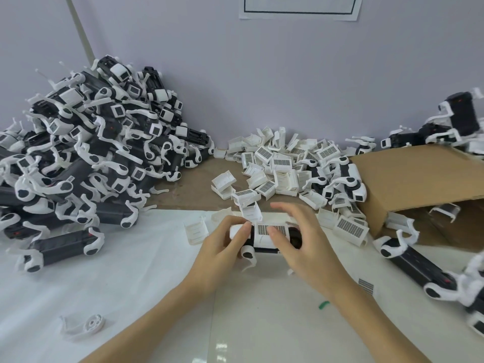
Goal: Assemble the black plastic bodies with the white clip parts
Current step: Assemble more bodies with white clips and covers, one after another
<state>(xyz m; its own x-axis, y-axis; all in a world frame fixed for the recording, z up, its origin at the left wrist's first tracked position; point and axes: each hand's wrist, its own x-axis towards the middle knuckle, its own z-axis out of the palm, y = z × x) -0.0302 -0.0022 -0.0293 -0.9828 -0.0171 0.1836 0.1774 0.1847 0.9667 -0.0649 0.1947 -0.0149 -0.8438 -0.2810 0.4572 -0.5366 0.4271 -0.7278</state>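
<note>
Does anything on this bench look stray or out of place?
Yes: a lone white leg piece lies by itself on the near left of the sheet, away from every pile, and a small green scrap lies beside the right forearm.

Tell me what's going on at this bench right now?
A person is fitting a white grilled plastic clip onto a black plastic body. The left hand grips the body's left end; the right hand presses the clip with straight fingers. A large heap of black-and-white units lies left, loose white clips behind.
</note>
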